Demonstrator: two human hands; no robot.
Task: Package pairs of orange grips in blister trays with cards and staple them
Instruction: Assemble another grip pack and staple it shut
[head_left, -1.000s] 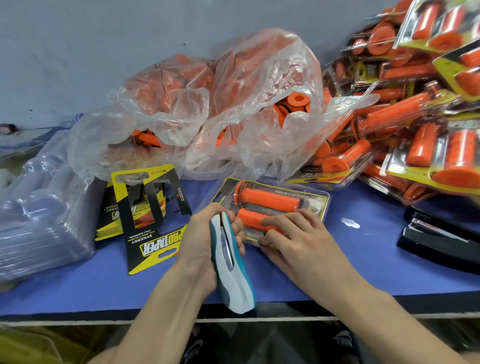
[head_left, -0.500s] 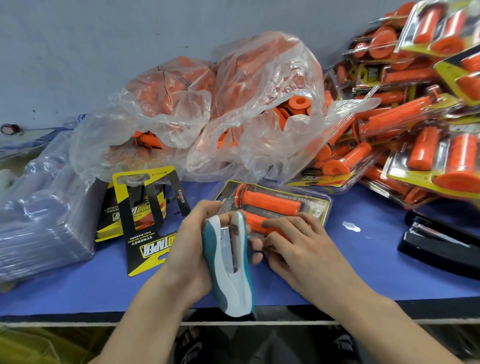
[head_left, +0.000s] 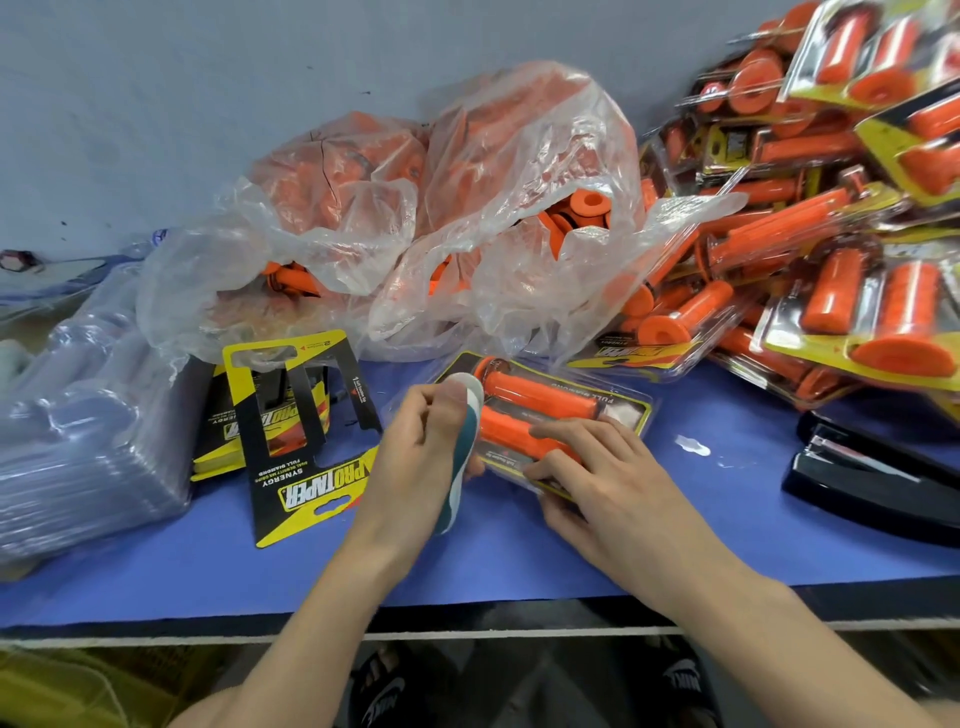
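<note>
A blister pack (head_left: 561, 397) with two orange grips and a yellow-black card lies on the blue table (head_left: 727, 519) in the middle. My right hand (head_left: 587, 473) presses flat on its near edge, fingers over the lower grip. My left hand (head_left: 415, 447) grips a teal-and-white stapler (head_left: 464, 457), tipped on its side at the pack's left end. Loose printed cards (head_left: 306, 441) lie to the left. Clear bags of loose orange grips (head_left: 457, 218) sit behind.
A stack of empty clear blister trays (head_left: 78, 431) fills the far left. Finished packs (head_left: 831, 234) are heaped at the right. A black stapler (head_left: 872, 478) lies at the right near the table's front edge.
My left hand has rolled the stapler from flat and pointing toward me to on its side, and moved it forward against the pack's left end. My right hand stays on the pack.
</note>
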